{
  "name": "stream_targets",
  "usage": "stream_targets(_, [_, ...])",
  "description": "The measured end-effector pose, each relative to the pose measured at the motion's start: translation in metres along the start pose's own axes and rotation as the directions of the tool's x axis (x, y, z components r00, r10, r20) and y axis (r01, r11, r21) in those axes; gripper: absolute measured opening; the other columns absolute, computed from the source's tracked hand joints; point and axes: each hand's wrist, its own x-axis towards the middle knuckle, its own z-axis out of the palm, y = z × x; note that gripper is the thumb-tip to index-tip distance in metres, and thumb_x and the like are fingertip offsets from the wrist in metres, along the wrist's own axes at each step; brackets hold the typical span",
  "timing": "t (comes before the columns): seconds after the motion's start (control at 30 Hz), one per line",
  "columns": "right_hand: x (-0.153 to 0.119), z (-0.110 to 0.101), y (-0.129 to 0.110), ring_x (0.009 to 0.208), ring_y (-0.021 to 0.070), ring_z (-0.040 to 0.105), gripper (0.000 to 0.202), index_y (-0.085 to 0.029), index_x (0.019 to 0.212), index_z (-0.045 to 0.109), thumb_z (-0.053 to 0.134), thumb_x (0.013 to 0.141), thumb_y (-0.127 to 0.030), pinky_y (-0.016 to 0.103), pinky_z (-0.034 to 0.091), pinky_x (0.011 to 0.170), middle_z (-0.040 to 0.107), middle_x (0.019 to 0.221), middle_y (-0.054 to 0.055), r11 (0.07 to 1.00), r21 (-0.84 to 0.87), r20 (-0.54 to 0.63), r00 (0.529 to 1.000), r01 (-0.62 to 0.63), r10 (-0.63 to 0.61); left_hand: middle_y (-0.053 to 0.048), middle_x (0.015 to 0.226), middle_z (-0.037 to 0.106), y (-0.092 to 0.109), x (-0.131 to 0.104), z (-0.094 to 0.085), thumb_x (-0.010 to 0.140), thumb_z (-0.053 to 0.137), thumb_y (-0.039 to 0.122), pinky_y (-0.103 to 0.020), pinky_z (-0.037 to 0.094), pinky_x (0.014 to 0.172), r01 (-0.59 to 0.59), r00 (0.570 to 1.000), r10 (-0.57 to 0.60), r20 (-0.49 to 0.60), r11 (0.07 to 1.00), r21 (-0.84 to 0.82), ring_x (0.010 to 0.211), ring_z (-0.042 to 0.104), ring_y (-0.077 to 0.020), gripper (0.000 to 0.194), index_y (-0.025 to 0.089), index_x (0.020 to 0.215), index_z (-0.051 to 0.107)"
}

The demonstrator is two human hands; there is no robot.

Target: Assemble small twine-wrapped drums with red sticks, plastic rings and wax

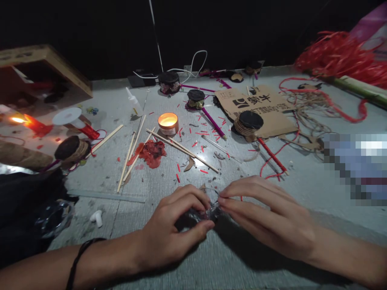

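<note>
My left hand [184, 221], wearing a black cord on the wrist, curls its fingers and thumb round a small round piece of clear, dark-tinted plastic [211, 211]. At the piece's right edge, the fingertips of my right hand [272, 217] are pinched together on its rim. My fingers hide much of it, so its full shape cannot be made out. Just beyond the hands lie wooden sticks [196, 155], short red snippets [203, 171] and a thin clear tube [216, 146]. A lit candle in a tin [168, 123] burns farther back.
Hardened red wax [152, 154] lies left of centre. Small black-topped drums on sticks [248, 123] stand round a cardboard piece [272, 117]. A burning red candle [38, 124] is at far left, near a cardboard box [69, 70]. Red string and twine [311, 108] tangle at right.
</note>
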Motion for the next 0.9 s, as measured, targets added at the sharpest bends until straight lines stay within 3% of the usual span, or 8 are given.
stream_targets(0.47, [0.003, 0.01, -0.006, 0.093, 0.0193, 0.066, 0.01, -0.011, 0.109, 0.066, 0.063, 0.103, -0.003, 0.033, 0.059, 0.08, 0.073, 0.099, 0.009, 0.997, 0.037, 0.045, 0.997, -0.07, 0.068, -0.006, 0.101, 0.072, 0.0, -0.003, -0.001, 0.099, 0.076, 0.02, -0.033, 0.058, 0.088, -0.032, 0.999, 0.03, 0.024, 0.994, 0.109, 0.097, 0.069, -0.0184, 0.011, 0.018, 0.096, 0.066])
stream_targets(0.6, [0.004, 0.009, -0.007, 0.091, 0.0205, 0.066, 0.007, -0.013, 0.108, 0.067, 0.061, 0.106, -0.01, 0.033, 0.059, 0.077, 0.072, 0.098, 0.009, 0.999, -0.009, 0.072, 0.997, -0.036, 0.036, -0.007, 0.101, 0.071, 0.0, -0.003, -0.001, 0.101, 0.074, 0.023, -0.031, 0.058, 0.084, -0.038, 0.998, 0.031, 0.048, 0.987, 0.153, 0.094, 0.067, -0.018, 0.007, 0.018, 0.101, 0.069])
stream_targets(0.9, [0.001, 0.001, -0.015, 0.088, 0.0184, 0.067, 0.022, -0.012, 0.109, 0.071, 0.049, 0.113, -0.013, 0.031, 0.055, 0.076, 0.075, 0.099, 0.008, 0.998, -0.057, 0.156, 0.988, 0.02, -0.011, -0.009, 0.102, 0.072, 0.001, -0.005, 0.0, 0.101, 0.073, 0.021, -0.033, 0.059, 0.086, -0.113, 0.992, 0.1, 0.076, 0.976, 0.184, 0.095, 0.068, -0.0196, 0.007, 0.015, 0.105, 0.072])
